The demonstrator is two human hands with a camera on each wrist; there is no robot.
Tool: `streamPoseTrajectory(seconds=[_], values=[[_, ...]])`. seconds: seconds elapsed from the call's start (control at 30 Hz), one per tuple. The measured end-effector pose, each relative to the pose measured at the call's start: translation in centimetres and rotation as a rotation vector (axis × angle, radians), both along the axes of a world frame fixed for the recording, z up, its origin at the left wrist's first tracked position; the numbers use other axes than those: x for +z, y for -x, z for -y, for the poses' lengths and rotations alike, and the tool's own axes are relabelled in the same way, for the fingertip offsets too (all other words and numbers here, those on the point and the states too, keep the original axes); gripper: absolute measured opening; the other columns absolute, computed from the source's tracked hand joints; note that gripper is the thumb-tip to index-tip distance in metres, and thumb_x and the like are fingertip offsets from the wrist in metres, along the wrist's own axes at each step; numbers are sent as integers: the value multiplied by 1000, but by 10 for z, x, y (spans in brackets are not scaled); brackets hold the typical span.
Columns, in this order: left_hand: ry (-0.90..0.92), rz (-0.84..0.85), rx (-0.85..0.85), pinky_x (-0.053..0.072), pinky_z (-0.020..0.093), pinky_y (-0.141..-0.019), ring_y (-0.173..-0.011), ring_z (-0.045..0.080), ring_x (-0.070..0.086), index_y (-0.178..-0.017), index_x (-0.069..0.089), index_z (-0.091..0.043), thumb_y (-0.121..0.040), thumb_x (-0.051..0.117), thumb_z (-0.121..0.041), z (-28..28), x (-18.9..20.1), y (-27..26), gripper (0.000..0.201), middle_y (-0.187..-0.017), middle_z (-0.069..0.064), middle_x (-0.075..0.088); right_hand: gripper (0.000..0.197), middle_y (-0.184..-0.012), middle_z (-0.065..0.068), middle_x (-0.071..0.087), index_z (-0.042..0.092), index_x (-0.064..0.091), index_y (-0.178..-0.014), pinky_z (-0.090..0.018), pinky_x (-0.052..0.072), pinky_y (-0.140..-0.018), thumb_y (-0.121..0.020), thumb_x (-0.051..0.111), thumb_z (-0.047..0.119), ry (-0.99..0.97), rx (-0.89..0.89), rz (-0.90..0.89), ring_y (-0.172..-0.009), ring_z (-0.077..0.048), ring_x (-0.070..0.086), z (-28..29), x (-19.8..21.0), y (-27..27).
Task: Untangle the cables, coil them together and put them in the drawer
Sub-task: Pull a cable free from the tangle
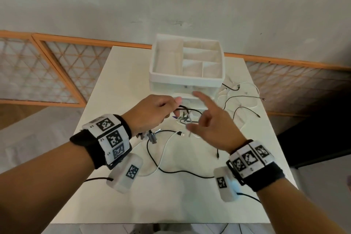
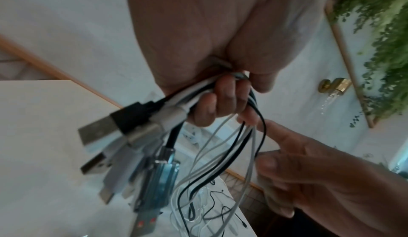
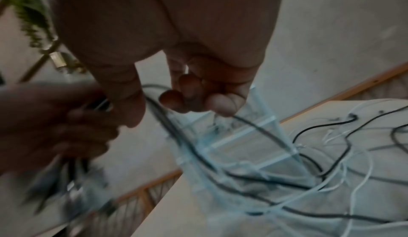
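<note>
We are standing over a white surface [image 1: 117, 205] with a mess of black and white cables [image 1: 171, 169] strewn across it. Our left hand [image 1: 152, 114] is raised above the surface with its fingers curled around a bunch of cable ends, so the plugs stay gathered in one place while the loose lengths trail down, probably so they can be sorted and later coiled as one. Our right hand [image 1: 210, 125] hovers just beside it, forefinger stretched out and the other fingers loosely bent. It seems to be hooking or combing the hanging strands, though we cannot tell for certain that it grips any of them.

Behind the hands stands a small white drawer unit [image 1: 187, 85] with an open divided tray [image 1: 190, 80] on top. Its drawers are mostly hidden by the hands, so we cannot say whether one is open.

The left wrist view shows what the head view cannot: the bunched USB plugs [image 2: 123, 132] jutting out from the left hand's fist, and the right forefinger touching the dangling strands. The right wrist view is dark and blurred, but it shows the rest of the cables lying loosely crossed beside the drawer unit, so the untangling looks unfinished.
</note>
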State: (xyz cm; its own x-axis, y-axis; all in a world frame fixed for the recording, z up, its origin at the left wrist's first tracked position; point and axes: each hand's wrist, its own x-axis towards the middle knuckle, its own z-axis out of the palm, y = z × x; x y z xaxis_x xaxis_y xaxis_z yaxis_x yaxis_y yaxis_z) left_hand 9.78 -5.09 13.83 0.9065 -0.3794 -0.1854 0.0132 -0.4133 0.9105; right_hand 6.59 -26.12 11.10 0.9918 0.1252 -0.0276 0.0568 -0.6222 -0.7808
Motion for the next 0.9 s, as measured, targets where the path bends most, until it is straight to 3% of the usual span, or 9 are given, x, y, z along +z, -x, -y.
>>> streamPoseTrajectory(seconds=[0.17,0.27,0.4,0.53,0.6,0.67,0.77,0.83,0.9], values=[[5,21,-67,26,20,-47,-45,9,27,-83,73,-8,-99,47,-48,10,11,10,51,-52,-12,33,11,-49,23,56,35,65,-94,-16,37,-52,-86,73,37,12,-46,-109,-41,-2,50,-3,-18,-5],[36,-16,-106,26,20,-48,-50,11,27,-86,78,-17,-99,49,-46,5,12,17,43,-53,-12,33,29,-54,3,64,37,64,-113,-21,42,-44,-86,74,40,-11,-77,-255,-38,-8,51,17,-20,-8],[68,-18,-125,28,21,-51,-52,13,29,-84,76,-20,-97,50,-43,4,9,28,37,-57,-9,35,64,-62,-8,70,55,46,-135,-26,49,-51,-84,78,35,-91,113,-299,-46,-16,54,15,-10,2],[-5,26,-190,32,9,-49,-42,1,37,-75,72,-26,-101,49,-31,9,11,36,35,-44,-16,40,14,-58,-8,65,37,67,-96,-29,48,-48,-85,75,40,-156,136,-236,-44,-19,57,-10,-23,17],[-85,28,-222,34,12,-50,-43,4,34,-67,71,-36,-100,49,-37,7,12,40,40,-45,-14,37,21,-56,-6,66,28,66,-81,-26,47,-49,-89,68,47,-64,109,-255,-43,-20,59,-9,-32,18],[-159,-23,-229,42,26,-49,-50,13,35,-79,76,-37,-98,49,-47,2,9,41,34,-54,-11,35,24,-60,-2,71,25,66,-76,-21,46,-49,-88,67,45,63,37,-276,-45,-18,63,-1,-32,10],[-328,-122,-248,47,29,-43,-50,17,38,-103,74,-38,-97,46,-54,-10,2,39,33,-64,-4,40,8,-62,8,67,25,69,-75,-19,48,-64,-82,71,28,235,-75,-59,-59,-16,65,10,-23,-3],[-381,-92,-275,40,20,-43,-47,14,38,-105,73,-28,-97,47,-52,-16,-6,34,36,-63,-2,42,7,-59,15,58,27,70,-78,-8,39,-64,-78,74,22,289,-150,183,-58,-4,55,8,-15,-7],[-414,-25,-264,38,18,-51,-52,11,43,-95,70,-13,-97,51,-49,-21,-16,26,41,-60,-4,47,15,-62,10,60,27,70,-84,-17,47,-67,-76,72,14,251,-199,364,-59,-8,55,2,-14,-10]])
